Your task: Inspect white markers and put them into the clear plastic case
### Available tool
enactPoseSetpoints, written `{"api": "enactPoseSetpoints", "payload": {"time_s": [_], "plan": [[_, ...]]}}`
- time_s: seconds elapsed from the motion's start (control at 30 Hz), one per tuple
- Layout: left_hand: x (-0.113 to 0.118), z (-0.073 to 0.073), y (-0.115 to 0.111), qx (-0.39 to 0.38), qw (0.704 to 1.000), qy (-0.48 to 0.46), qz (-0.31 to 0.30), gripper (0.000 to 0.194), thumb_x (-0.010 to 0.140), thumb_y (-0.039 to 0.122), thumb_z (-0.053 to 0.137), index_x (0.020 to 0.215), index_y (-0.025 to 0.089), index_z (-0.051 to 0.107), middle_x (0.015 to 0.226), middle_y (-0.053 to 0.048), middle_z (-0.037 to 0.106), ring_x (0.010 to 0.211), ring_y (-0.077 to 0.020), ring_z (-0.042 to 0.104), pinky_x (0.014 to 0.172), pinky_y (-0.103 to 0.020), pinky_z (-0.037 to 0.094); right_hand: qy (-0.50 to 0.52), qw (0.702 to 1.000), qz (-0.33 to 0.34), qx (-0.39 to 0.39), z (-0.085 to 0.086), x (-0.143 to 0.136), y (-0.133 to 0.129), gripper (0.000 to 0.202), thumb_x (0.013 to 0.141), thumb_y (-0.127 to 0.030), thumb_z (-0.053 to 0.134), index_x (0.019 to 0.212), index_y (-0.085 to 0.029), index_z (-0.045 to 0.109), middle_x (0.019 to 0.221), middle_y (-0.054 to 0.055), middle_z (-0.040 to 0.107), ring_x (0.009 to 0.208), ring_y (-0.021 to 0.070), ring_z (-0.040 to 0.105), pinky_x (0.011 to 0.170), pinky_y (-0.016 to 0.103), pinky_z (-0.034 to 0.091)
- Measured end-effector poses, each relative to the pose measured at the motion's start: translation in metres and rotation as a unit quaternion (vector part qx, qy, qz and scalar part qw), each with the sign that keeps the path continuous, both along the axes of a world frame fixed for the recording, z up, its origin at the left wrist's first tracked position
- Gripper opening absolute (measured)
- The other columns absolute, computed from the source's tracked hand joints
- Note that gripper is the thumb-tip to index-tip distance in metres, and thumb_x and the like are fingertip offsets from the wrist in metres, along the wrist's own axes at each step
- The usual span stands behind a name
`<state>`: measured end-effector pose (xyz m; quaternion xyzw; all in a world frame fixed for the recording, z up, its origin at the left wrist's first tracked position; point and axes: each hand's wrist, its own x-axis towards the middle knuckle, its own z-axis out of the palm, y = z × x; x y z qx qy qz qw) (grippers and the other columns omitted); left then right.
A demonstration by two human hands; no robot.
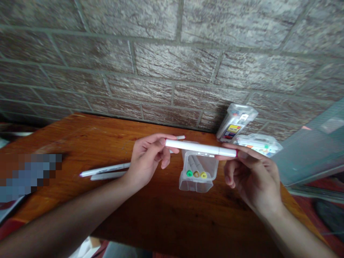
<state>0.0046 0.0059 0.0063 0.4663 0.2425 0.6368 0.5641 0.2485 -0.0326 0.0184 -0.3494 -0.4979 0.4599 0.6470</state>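
Note:
A white marker (197, 147) with a pinkish-red tip at its right end is held level in the air between both hands. My left hand (149, 154) pinches its left end, and my right hand (254, 175) pinches the right end. Below the marker, a clear plastic case (197, 185) stands on the table with its lid raised. Inside it are a green-ended marker (189, 173), a brownish one (196, 174) and a yellow-ended one (203, 175). Loose white markers (104, 169) lie left of the case, partly behind my left hand and forearm.
At the back right, a tall clear container (236, 122) with a yellow label stands by the brick wall (150, 71). A second clear case (262, 143) sits beside it. The wooden table (161, 211) reaches the wall. A blurred, pixelated area covers the far left.

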Motion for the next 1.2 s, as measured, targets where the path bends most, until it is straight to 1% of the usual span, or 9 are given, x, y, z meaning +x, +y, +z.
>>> {"api": "enactPoseSetpoints", "payload": {"time_s": [0.1, 0.33, 0.5, 0.6, 0.73, 0.83, 1.0, 1.1, 1.2], "plan": [[0.000, -0.002, 0.001, 0.011, 1.000, 0.004, 0.002, 0.019, 0.088, 0.032, 0.081, 0.095, 0.015, 0.086, 0.075, -0.009, 0.081, 0.040, -0.0079, 0.050, 0.039, -0.021, 0.036, 0.000, 1.000, 0.000, 0.003, -0.001, 0.000, 0.000, 0.021, 0.095, -0.027, 0.072, 0.107, -0.021, 0.088, 0.083, 0.008, 0.085, 0.038, 0.0123, 0.060, 0.031, 0.021, 0.049], [-0.001, -0.003, 0.000, 0.014, 1.000, 0.026, 0.003, 0.018, 0.087, 0.033, 0.084, 0.094, 0.016, 0.084, 0.073, -0.007, 0.080, 0.040, -0.0070, 0.049, 0.039, -0.020, 0.036, -0.007, 1.000, -0.008, 0.002, 0.002, -0.001, 0.000, 0.019, 0.094, -0.029, 0.073, 0.105, -0.021, 0.087, 0.085, 0.010, 0.087, 0.037, 0.0127, 0.060, 0.031, 0.021, 0.048], [-0.003, -0.006, 0.000, 0.036, 0.998, 0.057, 0.005, 0.020, 0.091, 0.033, 0.083, 0.103, 0.018, 0.084, 0.076, -0.007, 0.080, 0.043, -0.0082, 0.052, 0.041, -0.021, 0.039, -0.002, 1.000, -0.016, -0.013, 0.004, -0.003, 0.000, 0.015, 0.094, -0.029, 0.073, 0.099, -0.020, 0.084, 0.082, 0.009, 0.086, 0.035, 0.0146, 0.062, 0.030, 0.022, 0.048], [-0.003, -0.007, 0.000, 0.051, 0.997, 0.049, -0.007, 0.018, 0.091, 0.031, 0.083, 0.103, 0.019, 0.085, 0.076, -0.006, 0.081, 0.042, -0.0075, 0.051, 0.041, -0.021, 0.039, 0.000, 1.000, -0.019, -0.017, 0.004, -0.004, 0.000, 0.014, 0.094, -0.031, 0.074, 0.097, -0.020, 0.083, 0.080, 0.008, 0.086, 0.035, 0.0152, 0.063, 0.029, 0.023, 0.049], [-0.003, -0.008, -0.001, 0.055, 0.997, 0.048, -0.018, 0.015, 0.091, 0.028, 0.084, 0.104, 0.020, 0.085, 0.078, -0.006, 0.081, 0.042, -0.0062, 0.051, 0.041, -0.019, 0.040, -0.006, 1.000, -0.007, -0.011, 0.003, -0.003, -0.001, 0.016, 0.093, -0.033, 0.078, 0.102, -0.020, 0.083, 0.083, 0.007, 0.086, 0.037, 0.0144, 0.065, 0.031, 0.022, 0.051], [-0.002, -0.009, -0.002, 0.053, 0.997, 0.054, -0.016, 0.018, 0.087, 0.027, 0.088, 0.102, 0.019, 0.084, 0.075, -0.005, 0.080, 0.042, -0.0061, 0.051, 0.040, -0.019, 0.040, -0.029, 1.000, -0.012, 0.004, 0.000, -0.002, -0.002, 0.016, 0.091, -0.032, 0.084, 0.102, -0.021, 0.083, 0.084, 0.007, 0.086, 0.037, 0.0131, 0.065, 0.031, 0.020, 0.051], [0.000, -0.005, -0.002, 0.067, 0.995, 0.079, -0.006, 0.016, 0.083, 0.023, 0.091, 0.094, 0.018, 0.081, 0.065, 0.000, 0.073, 0.040, -0.0058, 0.050, 0.038, -0.017, 0.038, -0.054, 0.998, -0.024, 0.020, -0.004, 0.000, -0.002, 0.014, 0.090, -0.030, 0.088, 0.097, -0.021, 0.080, 0.079, 0.005, 0.084, 0.038, 0.0124, 0.066, 0.032, 0.019, 0.051], [0.000, -0.003, -0.003, 0.077, 0.991, 0.110, 0.006, 0.015, 0.083, 0.021, 0.090, 0.091, 0.016, 0.079, 0.061, 0.001, 0.071, 0.039, -0.0061, 0.051, 0.038, -0.017, 0.038, -0.075, 0.996, -0.029, 0.037, -0.005, -0.001, -0.002, 0.014, 0.088, -0.028, 0.089, 0.092, -0.020, 0.078, 0.067, 0.003, 0.080, 0.037, 0.0119, 0.065, 0.033, 0.018, 0.051], [0.001, -0.001, -0.004, 0.101, 0.985, 0.140, 0.019, 0.013, 0.082, 0.016, 0.088, 0.089, 0.015, 0.078, 0.060, 0.001, 0.072, 0.040, -0.0059, 0.052, 0.038, -0.016, 0.038, -0.096, 0.993, -0.033, 0.060, -0.007, -0.002, -0.002, 0.018, 0.086, -0.027, 0.092, 0.091, -0.021, 0.076, 0.056, -0.001, 0.074, 0.037, 0.0132, 0.064, 0.034, 0.018, 0.051]]}}
